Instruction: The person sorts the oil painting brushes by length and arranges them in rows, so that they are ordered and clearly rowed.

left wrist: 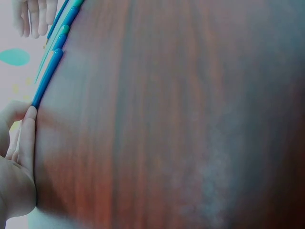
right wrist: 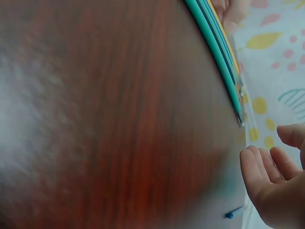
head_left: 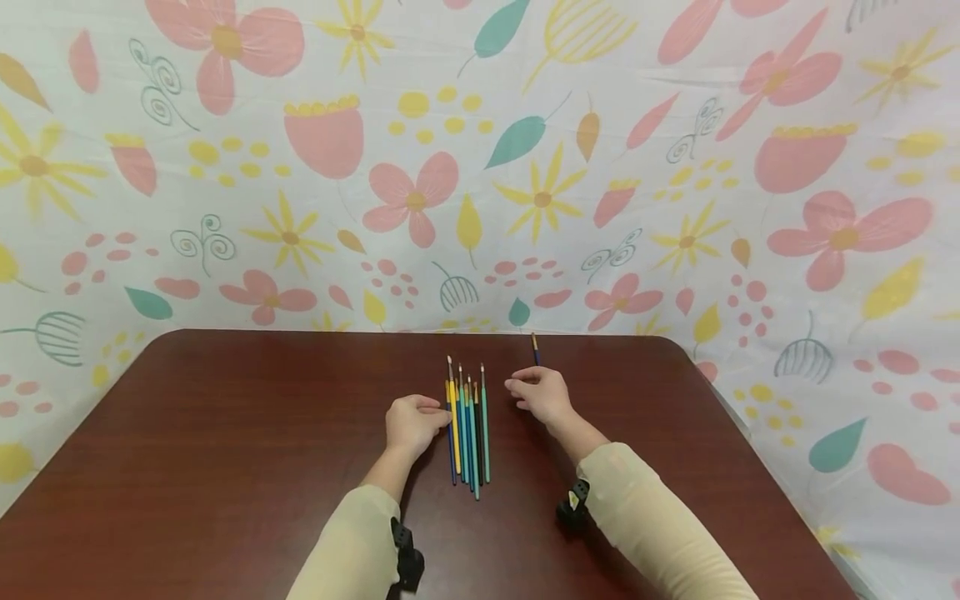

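Note:
Several slim paintbrushes [head_left: 466,433] lie side by side in a row on the table, bristles away from me, handles yellow, teal, blue and black. My left hand [head_left: 412,423] is at the row's left edge. Its thumb and forefinger pinch the outermost dark blue paintbrush [left wrist: 47,76]. Right of the row, my right hand [head_left: 542,394] hovers with thumb and fingers apart and nothing between them. Just beyond that hand lies a lone dark blue paintbrush [head_left: 536,350], its lower part hidden by the hand; the handle end [right wrist: 230,215] shows below the fingers in the right wrist view.
The dark reddish-brown table [head_left: 225,467] has rounded far corners. Behind its far edge hangs a white cloth [head_left: 480,192] printed with flowers and leaves. Both wrists wear small black cameras [head_left: 407,557] by the pale sleeves.

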### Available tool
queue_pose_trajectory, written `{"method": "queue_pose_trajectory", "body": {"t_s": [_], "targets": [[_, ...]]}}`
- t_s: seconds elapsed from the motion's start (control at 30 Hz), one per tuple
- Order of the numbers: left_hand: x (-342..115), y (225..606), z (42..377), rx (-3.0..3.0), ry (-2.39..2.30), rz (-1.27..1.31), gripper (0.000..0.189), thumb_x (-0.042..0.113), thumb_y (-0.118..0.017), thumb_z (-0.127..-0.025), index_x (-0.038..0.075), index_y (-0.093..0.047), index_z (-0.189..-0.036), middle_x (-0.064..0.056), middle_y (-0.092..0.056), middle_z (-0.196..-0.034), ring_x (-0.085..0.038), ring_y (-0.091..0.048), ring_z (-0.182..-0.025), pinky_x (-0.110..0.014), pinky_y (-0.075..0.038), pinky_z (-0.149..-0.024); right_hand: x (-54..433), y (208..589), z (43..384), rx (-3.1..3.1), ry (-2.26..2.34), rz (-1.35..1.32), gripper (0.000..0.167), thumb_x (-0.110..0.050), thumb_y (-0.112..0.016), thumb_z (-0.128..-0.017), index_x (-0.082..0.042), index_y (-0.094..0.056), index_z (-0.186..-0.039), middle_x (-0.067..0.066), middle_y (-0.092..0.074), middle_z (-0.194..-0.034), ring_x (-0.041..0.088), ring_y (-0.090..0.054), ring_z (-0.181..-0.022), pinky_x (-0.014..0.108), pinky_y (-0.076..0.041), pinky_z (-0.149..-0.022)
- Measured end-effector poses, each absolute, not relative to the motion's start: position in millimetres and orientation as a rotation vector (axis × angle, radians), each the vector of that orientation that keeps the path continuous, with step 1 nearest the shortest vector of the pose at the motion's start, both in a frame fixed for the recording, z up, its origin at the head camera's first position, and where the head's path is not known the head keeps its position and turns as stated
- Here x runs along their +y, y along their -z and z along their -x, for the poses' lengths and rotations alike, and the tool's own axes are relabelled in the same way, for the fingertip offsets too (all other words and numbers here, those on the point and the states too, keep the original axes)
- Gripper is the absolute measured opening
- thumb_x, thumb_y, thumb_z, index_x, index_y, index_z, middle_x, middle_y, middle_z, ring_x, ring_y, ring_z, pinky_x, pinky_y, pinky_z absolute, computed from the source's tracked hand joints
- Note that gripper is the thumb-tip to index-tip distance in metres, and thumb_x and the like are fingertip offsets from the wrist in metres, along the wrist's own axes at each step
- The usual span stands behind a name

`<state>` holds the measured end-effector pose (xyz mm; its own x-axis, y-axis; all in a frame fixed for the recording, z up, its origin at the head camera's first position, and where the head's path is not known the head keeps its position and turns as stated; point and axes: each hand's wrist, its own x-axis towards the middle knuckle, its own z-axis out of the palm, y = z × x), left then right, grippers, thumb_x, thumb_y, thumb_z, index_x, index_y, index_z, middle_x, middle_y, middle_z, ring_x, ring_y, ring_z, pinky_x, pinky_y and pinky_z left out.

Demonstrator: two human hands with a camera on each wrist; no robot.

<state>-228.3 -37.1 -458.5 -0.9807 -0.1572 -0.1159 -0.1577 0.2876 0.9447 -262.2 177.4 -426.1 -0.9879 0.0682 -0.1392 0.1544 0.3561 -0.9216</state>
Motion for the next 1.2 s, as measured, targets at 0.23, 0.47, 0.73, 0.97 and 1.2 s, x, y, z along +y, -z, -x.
{"method": "queue_pose_trajectory", "body": {"t_s": [0.23, 0.47, 0.73, 0.97, 1.2], "targets": [[-42, 461, 227, 2.53, -1.832, 0.324, 0.023, 0.016, -0.076, -0.077, 0.002, -0.069, -0.095, -0.012, -0.073, -0.088, -0.018, -0.069, -0.072, -0.032, -0.056, -0.064, 162, 430, 252, 2.451, 1.764, -0.177, 0.033, -0.014, -0.066, -0.088, 0.002, -0.06, -0.116, 0.019, -0.064, -0.111, 0.028, -0.066, -0.099, 0.038, -0.056, -0.081], [-42, 462, 229, 2.527, -1.836, 0.325, 0.024, 0.016, -0.077, -0.077, 0.002, -0.069, -0.094, -0.013, -0.073, -0.087, -0.018, -0.069, -0.071, -0.032, -0.056, -0.063, 151, 433, 247, 2.369, 1.795, -0.149, 0.037, -0.013, -0.065, -0.088, 0.002, -0.058, -0.122, 0.018, -0.065, -0.11, 0.027, -0.066, -0.099, 0.04, -0.056, -0.082], [-41, 458, 233, 2.518, -1.852, 0.309, 0.025, 0.016, -0.077, -0.077, 0.001, -0.069, -0.095, -0.013, -0.073, -0.088, -0.018, -0.069, -0.071, -0.031, -0.056, -0.062, 146, 433, 248, 2.291, 1.835, -0.164, 0.04, -0.015, -0.065, -0.088, 0.0, -0.056, -0.124, 0.02, -0.063, -0.117, 0.03, -0.065, -0.105, 0.038, -0.057, -0.081], [-38, 457, 233, 2.507, -1.85, 0.32, 0.026, 0.017, -0.077, -0.077, 0.001, -0.069, -0.096, -0.013, -0.073, -0.09, -0.018, -0.069, -0.072, -0.032, -0.056, -0.063, 142, 431, 248, 2.256, 1.852, -0.204, 0.039, -0.014, -0.064, -0.089, 0.001, -0.055, -0.124, 0.022, -0.06, -0.122, 0.031, -0.064, -0.107, 0.037, -0.057, -0.079], [-38, 458, 233, 2.501, -1.858, 0.314, 0.025, 0.016, -0.077, -0.077, 0.001, -0.069, -0.096, -0.013, -0.073, -0.089, -0.017, -0.069, -0.071, -0.031, -0.056, -0.062, 141, 435, 250, 2.237, 1.869, -0.247, 0.037, -0.013, -0.063, -0.09, 0.001, -0.056, -0.123, 0.023, -0.061, -0.12, 0.03, -0.065, -0.104, 0.036, -0.058, -0.076]]}}
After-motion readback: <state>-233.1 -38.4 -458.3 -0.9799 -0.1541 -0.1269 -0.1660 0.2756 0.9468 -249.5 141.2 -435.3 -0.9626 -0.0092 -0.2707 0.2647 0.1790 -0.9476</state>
